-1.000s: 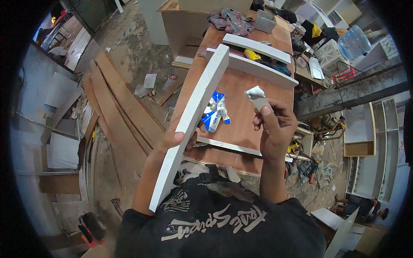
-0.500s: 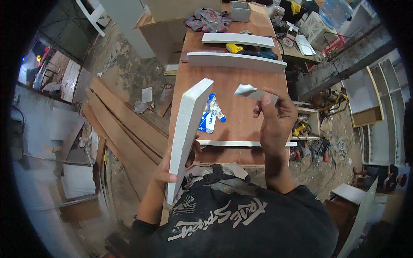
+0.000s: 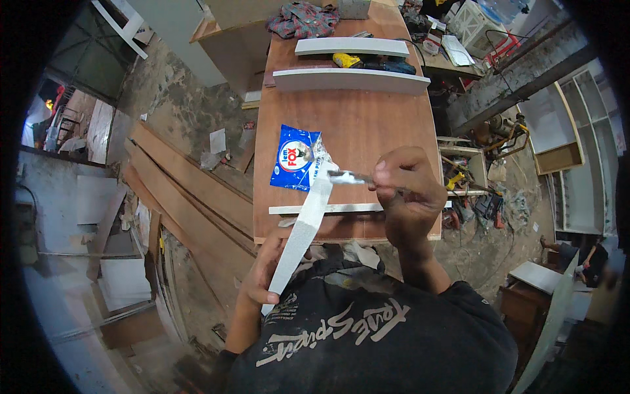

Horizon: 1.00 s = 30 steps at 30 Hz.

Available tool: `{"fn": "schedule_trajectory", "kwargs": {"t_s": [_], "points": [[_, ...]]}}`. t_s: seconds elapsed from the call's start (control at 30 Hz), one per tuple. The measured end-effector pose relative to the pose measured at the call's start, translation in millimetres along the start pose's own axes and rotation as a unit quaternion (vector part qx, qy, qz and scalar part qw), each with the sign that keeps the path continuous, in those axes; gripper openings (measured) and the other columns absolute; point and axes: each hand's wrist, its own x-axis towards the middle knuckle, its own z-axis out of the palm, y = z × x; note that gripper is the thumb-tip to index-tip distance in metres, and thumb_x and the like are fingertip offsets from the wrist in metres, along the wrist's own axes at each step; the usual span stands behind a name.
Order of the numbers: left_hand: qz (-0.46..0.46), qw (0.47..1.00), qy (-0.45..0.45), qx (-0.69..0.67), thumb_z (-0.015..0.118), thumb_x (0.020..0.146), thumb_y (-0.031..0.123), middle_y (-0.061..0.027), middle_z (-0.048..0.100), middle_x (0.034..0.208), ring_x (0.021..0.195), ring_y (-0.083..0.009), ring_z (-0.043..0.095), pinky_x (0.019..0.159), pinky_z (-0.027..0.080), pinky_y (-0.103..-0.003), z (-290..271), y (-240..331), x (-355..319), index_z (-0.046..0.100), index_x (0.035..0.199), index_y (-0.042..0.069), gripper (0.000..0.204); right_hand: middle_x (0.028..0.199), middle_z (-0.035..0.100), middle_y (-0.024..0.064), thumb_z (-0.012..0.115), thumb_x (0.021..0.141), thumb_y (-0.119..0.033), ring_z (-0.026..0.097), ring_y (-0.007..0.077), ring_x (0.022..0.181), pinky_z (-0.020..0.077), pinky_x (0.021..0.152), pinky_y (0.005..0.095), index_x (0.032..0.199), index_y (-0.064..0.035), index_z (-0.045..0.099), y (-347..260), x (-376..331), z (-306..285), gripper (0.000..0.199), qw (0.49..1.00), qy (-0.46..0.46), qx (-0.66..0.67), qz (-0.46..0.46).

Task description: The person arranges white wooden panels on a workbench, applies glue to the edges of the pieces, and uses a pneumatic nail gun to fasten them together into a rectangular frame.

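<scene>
My left hand (image 3: 264,270) is closed around the near part of a white board (image 3: 303,230), with the thumb on its narrow edge. The board slants up and away to the right, that edge facing up. A small flat spreader (image 3: 351,178) carrying white glue is pinched in my right hand (image 3: 408,187). It is seen nearly edge-on at the board's far end and seems to touch it. Just beyond that end, a torn blue and white glue packet (image 3: 286,164) lies on the brown wooden table (image 3: 380,131); the board covers part of it.
A white strip (image 3: 357,208) lies along the table's near side. Two white boards (image 3: 351,79) stand at the far side, a yellow and dark power drill (image 3: 348,61) between them. Plaid cloth (image 3: 303,20) sits behind. Long brown sheets (image 3: 190,190) cover floor on the left.
The board has turned so its narrow edge faces up, and it uncovers more of the packet. My right hand has brought the spreader left and down to the board's far end.
</scene>
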Motion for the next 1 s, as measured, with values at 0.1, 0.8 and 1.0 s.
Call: {"fn": "schedule_trajectory", "kwargs": {"t_s": [0.1, 0.8, 1.0], "points": [[-0.022, 0.999, -0.028, -0.003, 0.087, 0.053, 0.056, -0.0151, 0.054, 0.131, 0.123, -0.0241, 0.054, 0.104, 0.039, -0.034, 3, 3, 1, 0.036, 0.144, -0.002, 0.119, 0.098, 0.068, 0.0114, 0.078, 0.083, -0.002, 0.066, 0.0213, 0.087, 0.0539, 0.072, 0.0313, 0.098, -0.0047, 0.076, -10, 1, 0, 0.015, 0.999, -0.014, -0.017, -0.047], [-0.044, 0.999, 0.008, -0.02, 0.087, 0.042, 0.05, -0.0187, 0.052, 0.13, 0.111, -0.0259, 0.055, 0.087, 0.041, -0.031, 35, 1, -4, 0.032, 0.152, 0.001, 0.133, 0.098, 0.073, 0.0138, 0.076, 0.081, -0.001, 0.071, 0.0246, 0.082, 0.0567, 0.069, 0.0329, 0.095, -0.0067, 0.076, -37, -26, -7, 0.016, 0.991, -0.017, -0.057, -0.123], [-0.02, 1.0, 0.013, -0.009, 0.089, 0.043, 0.052, -0.0176, 0.055, 0.123, 0.102, -0.0212, 0.056, 0.081, 0.043, -0.028, 39, -5, -7, 0.034, 0.149, -0.001, 0.131, 0.095, 0.074, 0.0137, 0.076, 0.082, -0.004, 0.07, 0.0239, 0.081, 0.057, 0.069, 0.0326, 0.094, -0.0055, 0.076, -42, -30, -8, 0.012, 0.99, -0.009, -0.058, -0.126]]}}
